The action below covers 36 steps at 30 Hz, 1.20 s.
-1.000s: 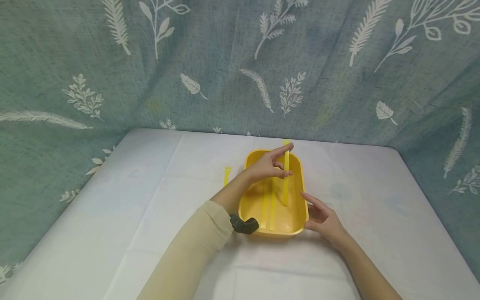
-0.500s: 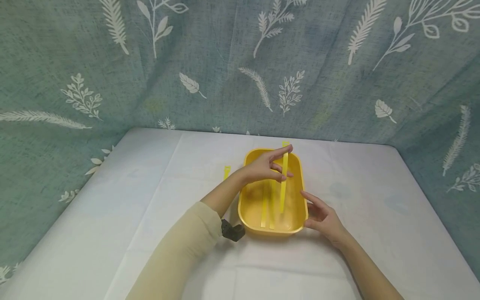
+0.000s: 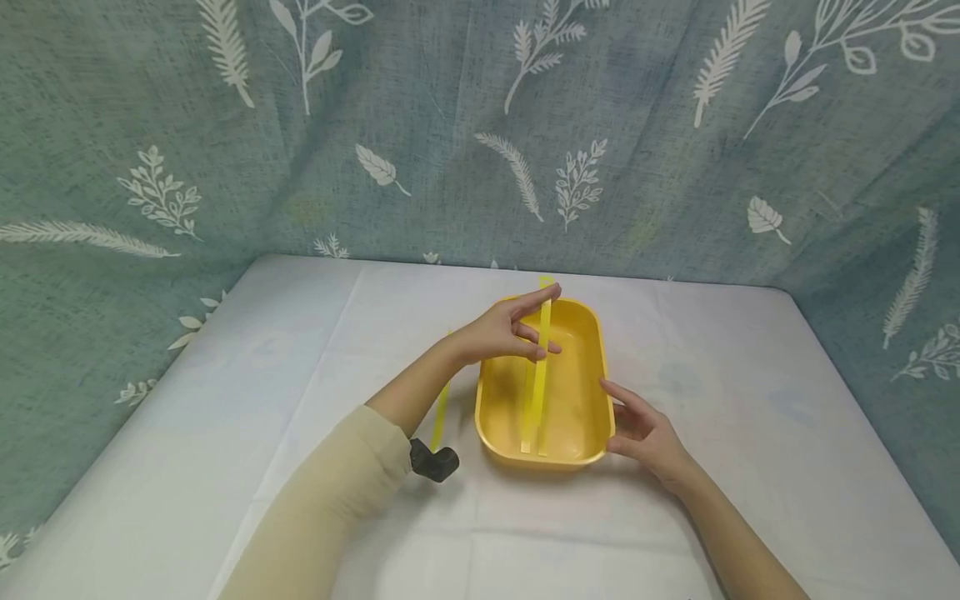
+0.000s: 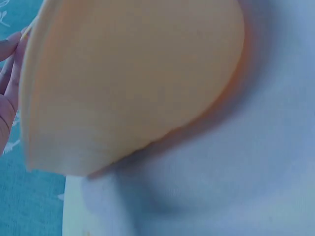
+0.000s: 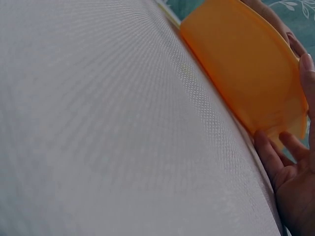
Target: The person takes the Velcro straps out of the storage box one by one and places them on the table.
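Observation:
A yellow oblong tub [image 3: 585,400] sits on the table. Above its inside, my left hand [image 3: 498,332] pinches a flat yellow strip [image 3: 540,375] between thumb and fingers; the strip slants, its slotted end upward. Two more yellow strips lie lengthwise on the tub's floor, mostly hidden behind the held one. My right hand [image 3: 651,437] rests against the tub's right side, one fingertip at the rim and the thumb by the near corner. In the right wrist view its fingertips touch the outer wall of the tub [image 5: 241,59]. A further strip [image 3: 441,417] lies left of the tub, partly behind my left forearm.
A white cloth [image 3: 315,467] covers the table. Behind it hangs a green-blue curtain [image 3: 435,125] with white leaf prints. A dark device [image 3: 435,462] sits at my left wrist, near the tub's near left corner.
My left hand has moved left with the held strip, bringing it over the strips in the tub. More of the strip left of the tub shows. My right hand has stayed put.

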### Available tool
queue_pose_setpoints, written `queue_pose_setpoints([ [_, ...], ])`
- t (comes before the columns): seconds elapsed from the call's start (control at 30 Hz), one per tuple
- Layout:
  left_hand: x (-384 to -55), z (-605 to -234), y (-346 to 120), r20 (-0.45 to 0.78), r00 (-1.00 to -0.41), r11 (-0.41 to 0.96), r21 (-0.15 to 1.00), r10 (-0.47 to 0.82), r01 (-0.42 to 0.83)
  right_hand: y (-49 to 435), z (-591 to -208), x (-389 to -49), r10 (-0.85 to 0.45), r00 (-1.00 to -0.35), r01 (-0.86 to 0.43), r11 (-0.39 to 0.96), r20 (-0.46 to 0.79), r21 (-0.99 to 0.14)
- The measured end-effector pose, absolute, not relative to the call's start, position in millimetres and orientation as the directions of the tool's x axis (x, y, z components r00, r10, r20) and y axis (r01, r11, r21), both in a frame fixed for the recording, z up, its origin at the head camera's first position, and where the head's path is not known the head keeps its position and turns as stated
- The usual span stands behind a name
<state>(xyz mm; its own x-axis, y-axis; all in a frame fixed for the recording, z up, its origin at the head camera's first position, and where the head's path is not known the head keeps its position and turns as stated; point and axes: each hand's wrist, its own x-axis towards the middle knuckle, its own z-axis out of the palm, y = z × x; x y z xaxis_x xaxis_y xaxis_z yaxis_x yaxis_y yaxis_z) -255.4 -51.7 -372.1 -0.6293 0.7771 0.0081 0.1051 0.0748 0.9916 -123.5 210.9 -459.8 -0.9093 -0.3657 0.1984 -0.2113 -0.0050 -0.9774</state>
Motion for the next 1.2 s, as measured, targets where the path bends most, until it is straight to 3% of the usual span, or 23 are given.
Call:
queue_pose_setpoints([
  [0.37, -257.0, -362.1, -77.1, 0.035, -0.654, 0.067, 0.989, 0.756, 0.131, 213.5, -462.4, -123.2, -0.392, -0.895, -0.216, -0.037, 0.213, -0.976],
  [0.63, -253.7, -356.4, -105.3, -0.004, -0.716, 0.116, 0.987, 0.698, 0.108, 211.6, -460.7, -124.6, -0.376, -0.905, -0.206, -0.015, 0.197, -0.978],
  [1.2, -239.3, -369.7, -166.1, -0.033, -0.774, 0.169, 0.981, 0.633, 0.097, 213.7, -463.2, -124.7, -0.405, -0.884, -0.223, -0.07, 0.232, -0.972],
])
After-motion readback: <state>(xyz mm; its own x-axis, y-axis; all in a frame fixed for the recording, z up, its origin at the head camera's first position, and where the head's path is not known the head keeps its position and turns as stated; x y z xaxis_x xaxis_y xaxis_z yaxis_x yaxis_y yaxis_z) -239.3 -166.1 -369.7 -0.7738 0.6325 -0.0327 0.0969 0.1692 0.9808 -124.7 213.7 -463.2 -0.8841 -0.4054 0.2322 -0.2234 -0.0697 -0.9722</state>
